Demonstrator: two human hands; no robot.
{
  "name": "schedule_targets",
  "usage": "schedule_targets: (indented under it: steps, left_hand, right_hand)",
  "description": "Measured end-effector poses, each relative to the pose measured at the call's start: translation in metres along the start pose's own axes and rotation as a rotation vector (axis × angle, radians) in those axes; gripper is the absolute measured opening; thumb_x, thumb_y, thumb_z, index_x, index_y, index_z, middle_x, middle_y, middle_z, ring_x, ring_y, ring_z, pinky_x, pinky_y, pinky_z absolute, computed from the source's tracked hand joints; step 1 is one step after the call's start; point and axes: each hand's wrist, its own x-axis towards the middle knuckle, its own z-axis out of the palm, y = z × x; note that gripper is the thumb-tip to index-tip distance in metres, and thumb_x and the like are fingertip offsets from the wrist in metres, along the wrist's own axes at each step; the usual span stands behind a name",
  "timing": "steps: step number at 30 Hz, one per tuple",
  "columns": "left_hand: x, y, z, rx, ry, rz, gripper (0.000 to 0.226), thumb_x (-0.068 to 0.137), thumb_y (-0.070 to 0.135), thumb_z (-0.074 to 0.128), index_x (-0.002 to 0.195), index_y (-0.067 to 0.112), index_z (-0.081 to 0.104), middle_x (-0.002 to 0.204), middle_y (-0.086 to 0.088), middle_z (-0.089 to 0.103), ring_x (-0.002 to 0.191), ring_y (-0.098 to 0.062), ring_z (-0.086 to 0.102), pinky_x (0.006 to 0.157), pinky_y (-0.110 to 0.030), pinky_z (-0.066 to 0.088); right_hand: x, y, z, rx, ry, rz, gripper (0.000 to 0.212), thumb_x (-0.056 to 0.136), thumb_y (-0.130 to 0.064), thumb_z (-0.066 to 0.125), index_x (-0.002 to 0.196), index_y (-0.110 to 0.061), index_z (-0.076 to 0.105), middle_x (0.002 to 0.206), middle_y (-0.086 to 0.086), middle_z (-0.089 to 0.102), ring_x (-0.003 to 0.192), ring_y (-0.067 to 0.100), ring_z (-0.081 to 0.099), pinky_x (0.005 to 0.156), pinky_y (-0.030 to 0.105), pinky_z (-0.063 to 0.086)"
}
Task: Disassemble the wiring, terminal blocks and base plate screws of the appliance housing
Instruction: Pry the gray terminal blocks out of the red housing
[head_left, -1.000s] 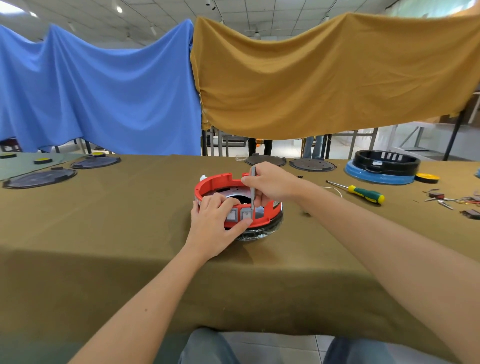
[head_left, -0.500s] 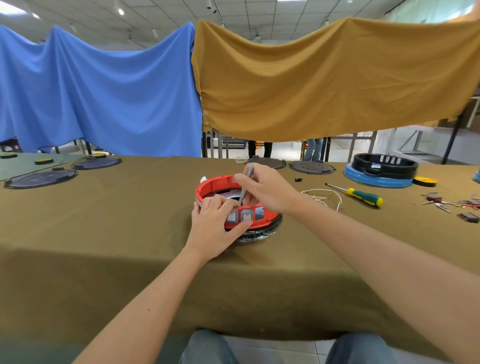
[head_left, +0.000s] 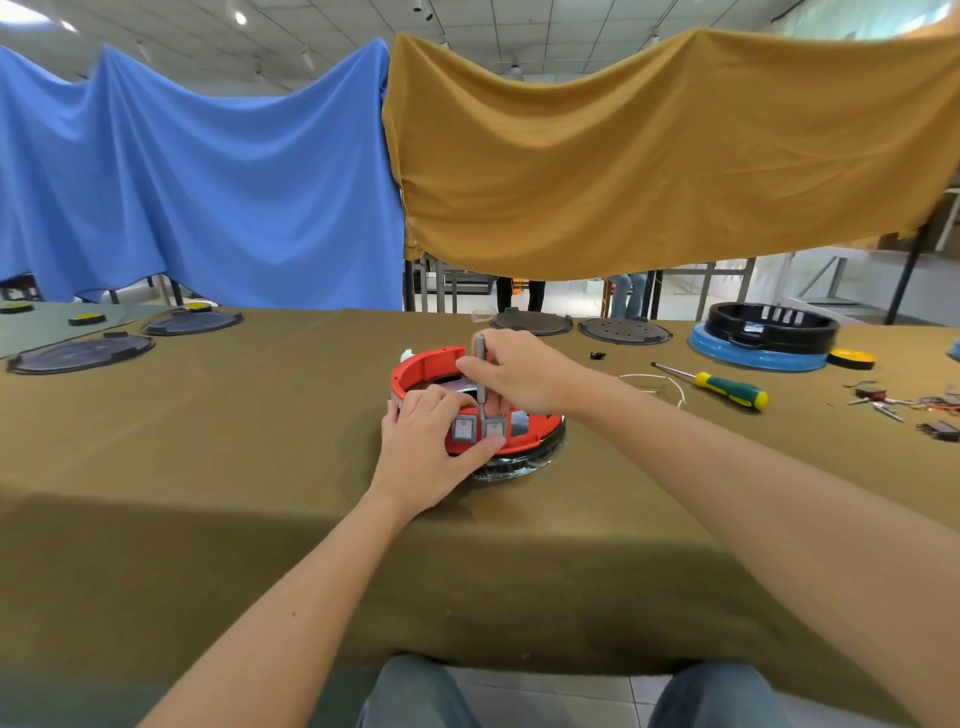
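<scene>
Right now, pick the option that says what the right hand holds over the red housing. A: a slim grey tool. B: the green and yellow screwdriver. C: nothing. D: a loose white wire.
A: the right hand grips a slim grey tool standing upright inside the red housing, while the green and yellow screwdriver and the white wire lie on the table.

Hidden from you: the near-left wall of the red housing (head_left: 435, 364), behind your left hand (head_left: 431, 441). Your right hand (head_left: 519, 371) covers the upper shaft of the grey tool (head_left: 481, 384) — its tip too small to make out. Far right: small loose parts (head_left: 904, 405), blurred, some cut by the edge. Blue object (head_left: 955, 347) — mostly cropped off.
</scene>
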Motion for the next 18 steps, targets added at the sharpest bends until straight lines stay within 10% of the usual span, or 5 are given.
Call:
schedule_targets:
  steps: [18]
  left_hand:
    - [0.0,0.0,0.002,-0.004,0.029,0.007,0.055,0.079,0.074,0.046,0.108,0.028,0.058,0.103,0.018,0.047,0.103,-0.003,0.037,0.107,-0.048,0.03]
  right_hand:
    - [0.015,-0.002,-0.006,-0.031,-0.086,0.065,0.03,0.103,-0.02,0.043,0.08,-0.004,0.054,0.065,0.013,0.073,0.055,0.021,0.067,0.062,0.034,0.059]
